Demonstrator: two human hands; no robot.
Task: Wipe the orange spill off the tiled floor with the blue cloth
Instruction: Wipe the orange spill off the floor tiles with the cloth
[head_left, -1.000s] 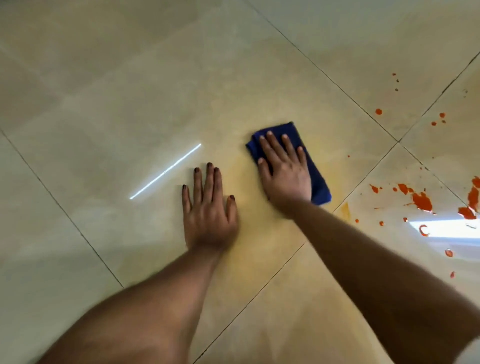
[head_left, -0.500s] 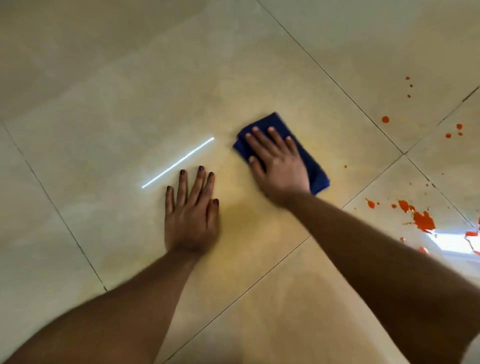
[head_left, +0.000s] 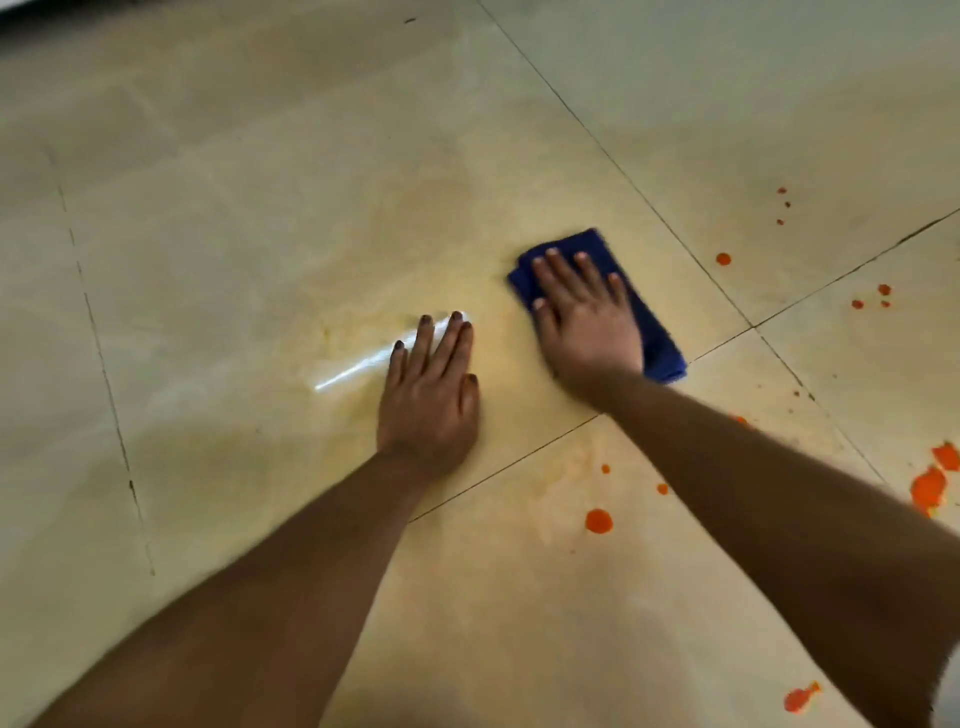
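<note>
A person leans over a glossy beige tiled floor, the right hand laid flat with fingers straight and spread on a folded dark blue cloth, pressing it to the tile just left of where four tiles meet. The left hand rests palm-down on the bare floor just beside it, fingers straight and close together, holding nothing; its fingertips overlap a thin bright streak of reflected light, which half a second earlier lay clear of that hand, beyond its fingertips.

The view has swung since then: orange spill drops on the near tile between the two forearms, out of sight before, now show, along with a smear at the lower right edge. Larger orange patches sit at the right edge, and small spots dot the tiles beyond the cloth, well apart from it. The cloth touches none of these drops. A yellowish haze tints the tile around both hands.
</note>
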